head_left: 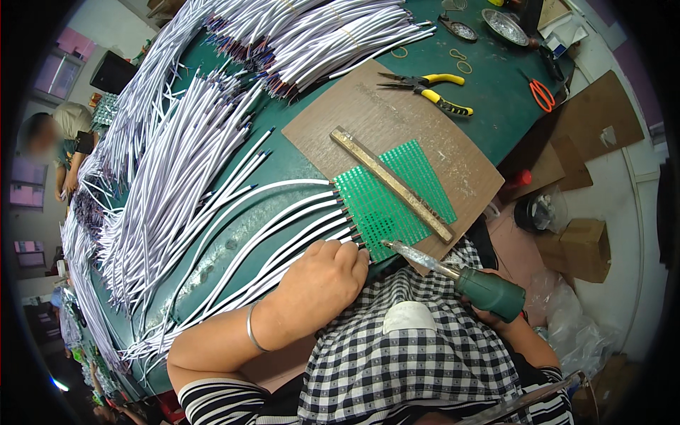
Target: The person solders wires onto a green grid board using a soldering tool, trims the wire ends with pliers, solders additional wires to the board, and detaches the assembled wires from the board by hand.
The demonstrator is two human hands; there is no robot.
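Note:
A green circuit board (352, 207) lies on a brown board (464, 159), pressed under a brass-coloured metal bar (388, 180) set diagonally across it. Several white cables (244, 239) run to the board's left edge, their bared ends lined up there. My left hand (324, 280) is closed at the lower end of that row, its fingers pinched around a white cable at the board's edge; the fingertips are partly hidden. My right hand (487, 317) grips a soldering iron (490, 292) with a green handle. The iron's tip points at the board's lower corner, close to my left fingers.
Large bundles of white cables (177, 163) cover the green table's left and far side. Yellow-handled pliers (432, 87) lie on the brown board's far edge. Orange-handled scissors (542, 95), rubber bands (459, 60) and a metal dish (504, 27) are farther right. A co-worker (67, 138) is at the left.

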